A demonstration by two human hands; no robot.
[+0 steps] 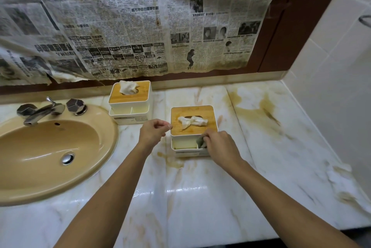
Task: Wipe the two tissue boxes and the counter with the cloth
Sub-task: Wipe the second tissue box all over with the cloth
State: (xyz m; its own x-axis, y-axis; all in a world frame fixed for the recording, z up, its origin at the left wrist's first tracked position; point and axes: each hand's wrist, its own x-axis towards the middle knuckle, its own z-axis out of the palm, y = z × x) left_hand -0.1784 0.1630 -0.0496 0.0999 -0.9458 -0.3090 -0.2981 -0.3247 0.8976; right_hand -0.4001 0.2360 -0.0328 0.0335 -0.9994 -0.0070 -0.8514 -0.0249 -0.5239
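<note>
Two white tissue boxes with wooden lids stand on the marble counter (200,197). The near tissue box (185,127) is in the middle, a tissue lying flat on its lid. The far tissue box (122,99) sits by the back wall, its tissue sticking up. My right hand (218,145) grips a grey-green cloth (200,141) and presses it into the front compartment of the near box. My left hand (153,129) hovers at that box's left edge with its fingers loosely curled, thumb and finger near the lid corner, holding nothing.
A tan sink (50,151) with a chrome faucet (43,110) fills the left side. Brown stains (265,107) mark the counter at right and in front of the near box. Newspaper (130,27) covers the wall behind. A tiled wall (331,87) bounds the right.
</note>
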